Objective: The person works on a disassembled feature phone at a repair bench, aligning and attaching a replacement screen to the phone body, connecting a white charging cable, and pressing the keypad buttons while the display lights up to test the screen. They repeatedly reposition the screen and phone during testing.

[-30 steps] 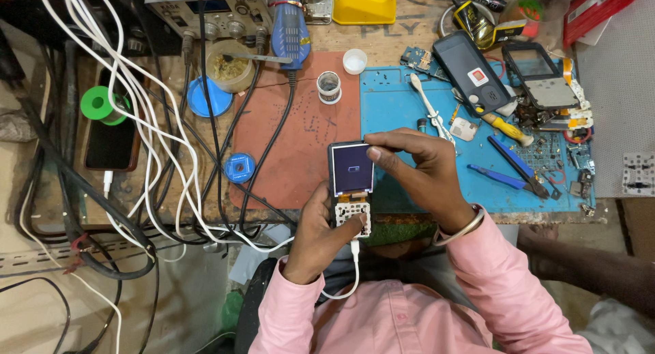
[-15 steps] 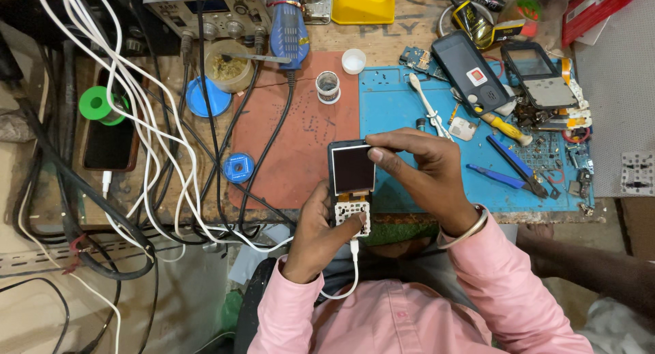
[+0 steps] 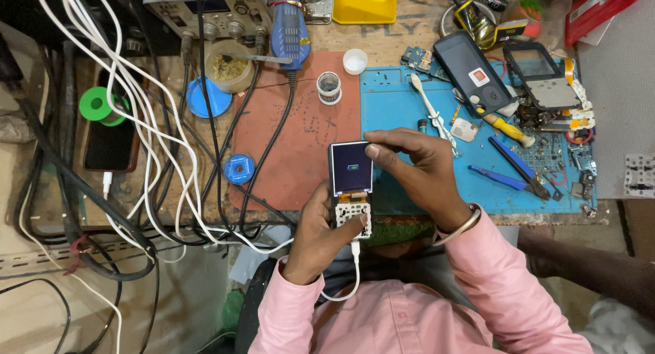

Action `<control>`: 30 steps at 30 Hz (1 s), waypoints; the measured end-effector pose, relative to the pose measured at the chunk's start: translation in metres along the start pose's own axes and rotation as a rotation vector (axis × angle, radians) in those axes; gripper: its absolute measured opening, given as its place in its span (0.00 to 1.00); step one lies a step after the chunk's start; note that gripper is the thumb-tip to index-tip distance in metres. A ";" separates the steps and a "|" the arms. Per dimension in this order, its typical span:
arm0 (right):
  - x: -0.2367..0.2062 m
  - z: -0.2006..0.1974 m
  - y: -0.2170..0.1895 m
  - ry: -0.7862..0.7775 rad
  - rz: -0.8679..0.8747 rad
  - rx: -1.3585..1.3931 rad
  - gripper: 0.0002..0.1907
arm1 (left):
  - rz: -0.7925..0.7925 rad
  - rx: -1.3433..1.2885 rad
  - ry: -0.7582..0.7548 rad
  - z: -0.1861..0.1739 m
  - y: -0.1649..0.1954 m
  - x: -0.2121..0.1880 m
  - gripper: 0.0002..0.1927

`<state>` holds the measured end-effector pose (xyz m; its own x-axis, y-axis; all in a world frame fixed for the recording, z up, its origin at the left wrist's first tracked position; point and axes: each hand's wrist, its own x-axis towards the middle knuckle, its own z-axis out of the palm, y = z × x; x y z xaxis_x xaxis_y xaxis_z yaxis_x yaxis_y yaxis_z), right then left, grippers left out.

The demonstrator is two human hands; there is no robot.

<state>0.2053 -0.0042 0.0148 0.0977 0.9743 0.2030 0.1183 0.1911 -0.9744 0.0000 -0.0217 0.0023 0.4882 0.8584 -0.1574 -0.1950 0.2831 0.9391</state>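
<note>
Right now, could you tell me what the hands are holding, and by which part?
A small phone: the left hand grips its keypad end, the right hand pinches the screen's top edge.

A worn wooden table (image 3: 402,37) fills the view from above, lit evenly with soft shadows. A blue work mat (image 3: 396,112) lies on it as the landmark; touching its left edge is a reddish-brown mat (image 3: 300,142). Left of that, the table carries a tangle of black and white cables (image 3: 136,142). Beyond the blue mat's right edge sits a pale grey perforated panel (image 3: 617,88). Below the table's near edge, left of the blue mat, a light dusty floor (image 3: 41,313) shows.
</note>
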 end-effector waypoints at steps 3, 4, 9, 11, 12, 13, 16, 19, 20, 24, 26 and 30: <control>0.000 0.000 0.004 0.003 0.011 0.034 0.12 | 0.014 -0.067 -0.019 0.000 0.000 -0.001 0.24; 0.001 0.000 0.006 0.001 0.014 0.044 0.12 | -0.004 -0.061 -0.020 0.000 0.000 0.000 0.24; 0.002 0.000 0.013 -0.005 0.042 0.086 0.12 | -0.081 -0.078 -0.026 -0.002 0.002 -0.002 0.25; 0.002 0.001 0.016 0.010 0.066 0.132 0.12 | -0.050 -0.123 -0.052 -0.003 0.002 -0.002 0.26; 0.002 0.002 0.017 0.019 0.078 0.155 0.13 | -0.036 -0.145 -0.067 -0.004 0.001 -0.001 0.26; 0.003 0.002 0.018 0.027 0.076 0.166 0.12 | -0.007 -0.154 -0.083 -0.004 0.000 0.000 0.27; 0.003 0.002 0.020 0.044 0.086 0.211 0.12 | 0.047 -0.187 -0.101 -0.006 -0.004 0.002 0.29; 0.004 0.002 0.019 0.054 0.110 0.260 0.12 | 0.013 -0.233 -0.041 -0.009 -0.010 0.007 0.30; 0.004 0.002 0.019 0.059 0.117 0.266 0.12 | -0.014 -0.250 -0.014 -0.009 -0.012 0.009 0.30; 0.003 0.002 0.017 0.082 0.108 0.240 0.12 | -0.132 -0.075 0.142 -0.010 -0.017 0.013 0.29; 0.002 0.002 0.017 0.102 0.090 0.225 0.12 | -0.094 -0.204 0.061 -0.008 -0.017 0.015 0.29; 0.002 0.001 0.016 0.140 0.117 0.272 0.12 | -0.026 -0.147 0.011 -0.003 -0.009 0.015 0.29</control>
<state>0.2064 0.0007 -0.0009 0.2318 0.9694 0.0814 -0.1682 0.1224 -0.9781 0.0063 -0.0098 -0.0096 0.4858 0.8543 -0.1849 -0.3051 0.3639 0.8800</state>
